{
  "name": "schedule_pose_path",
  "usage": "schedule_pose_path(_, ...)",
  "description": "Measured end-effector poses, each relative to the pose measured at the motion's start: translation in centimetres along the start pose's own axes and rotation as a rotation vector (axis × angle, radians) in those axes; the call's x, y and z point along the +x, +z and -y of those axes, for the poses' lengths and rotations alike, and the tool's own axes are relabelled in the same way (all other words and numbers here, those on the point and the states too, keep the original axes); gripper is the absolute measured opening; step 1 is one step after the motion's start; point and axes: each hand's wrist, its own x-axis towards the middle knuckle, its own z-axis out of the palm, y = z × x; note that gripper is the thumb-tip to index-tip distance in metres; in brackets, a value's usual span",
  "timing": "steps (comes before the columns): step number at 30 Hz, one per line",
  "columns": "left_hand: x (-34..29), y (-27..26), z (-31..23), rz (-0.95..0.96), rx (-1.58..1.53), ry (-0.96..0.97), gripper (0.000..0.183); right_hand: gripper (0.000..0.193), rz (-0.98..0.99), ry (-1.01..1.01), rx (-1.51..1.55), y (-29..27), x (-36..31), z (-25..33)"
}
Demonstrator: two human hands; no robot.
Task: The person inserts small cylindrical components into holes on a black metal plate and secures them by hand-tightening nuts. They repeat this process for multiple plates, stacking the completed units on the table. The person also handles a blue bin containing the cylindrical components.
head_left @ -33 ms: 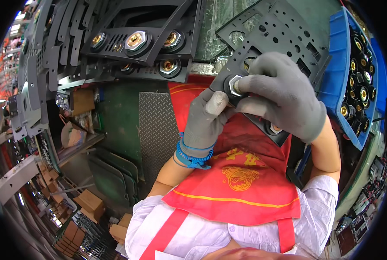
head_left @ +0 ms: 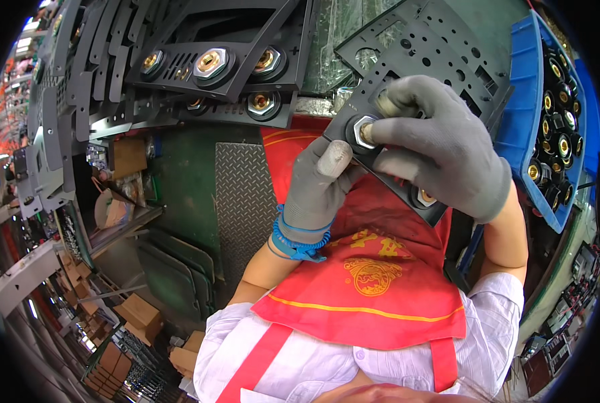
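My gloved left hand point(head_left: 315, 185) grips the near left corner of a black metal panel point(head_left: 441, 64), thumb on top and the other fingers hidden beneath. Close to that thumb, a fitting with a silver hex nut point(head_left: 362, 133) and a brass centre sits in the panel. My gloved right hand point(head_left: 441, 141) is over the panel with its fingers apart. One of its fingertips touches the brass centre of the nut, and another rests near the panel above it. A second nut fitting point(head_left: 425, 197) shows partly below the right hand, on the panel's lower end.
At the right stands a blue bin point(head_left: 523, 114) full of black fittings with brass centres point(head_left: 563, 145). Black panels with nut fittings point(head_left: 210, 64) lie at the upper left, beside hanging black metal brackets point(head_left: 78, 87). A red apron point(head_left: 360, 295) covers my lap.
The fingers of my right hand have spread and shifted slightly over the nut. The panel has tilted a little; my left hand keeps its grip.
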Motion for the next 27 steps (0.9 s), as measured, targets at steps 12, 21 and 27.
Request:
schedule_pose_path(12, -0.1, -1.3, 1.2, -0.001, 0.075, -0.003, 0.061, 0.027, 0.046, 0.084, -0.046, 1.1, 0.0, 0.4)
schedule_pose_path(21, 0.2, 0.3, -0.1, -0.031, 0.013, -0.024, 0.066, 0.033, -0.027, -0.092, -0.047, 0.4, 0.2, -0.5)
schedule_pose_path(27, 0.5, 0.1, 0.3, -0.024, 0.003, -0.031, 0.063, 0.024, 0.025, 0.029, 0.017, 0.3, 0.1, -0.7)
